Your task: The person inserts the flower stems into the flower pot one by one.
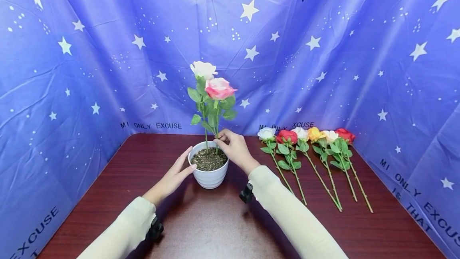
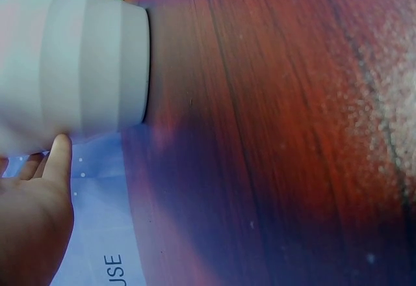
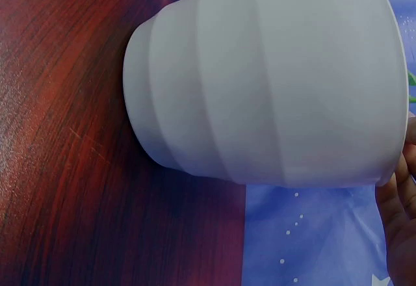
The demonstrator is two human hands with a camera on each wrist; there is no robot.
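A white ribbed pot [image 1: 211,180] of dark soil [image 1: 208,160] stands on the table, with two artificial roses upright in it. One is a white rose [image 1: 203,69]; in front of it and to the right is a pink-edged rose [image 1: 220,88]. My right hand [image 1: 235,150] pinches the pink-edged rose's stem low down, just above the pot's right rim. Against the pot's left side rests my left hand [image 1: 176,177], fingers extended and thumb near the rim. In the left wrist view a fingertip of the left hand [image 2: 39,224] touches the ribbed wall.
On the right of the dark red wooden table [image 1: 215,227] lie several cut roses in a row, among them a red rose [image 1: 286,137] and a yellow rose [image 1: 315,134], stems toward me. A blue star-printed cloth [image 1: 215,23] hangs behind and along both sides.
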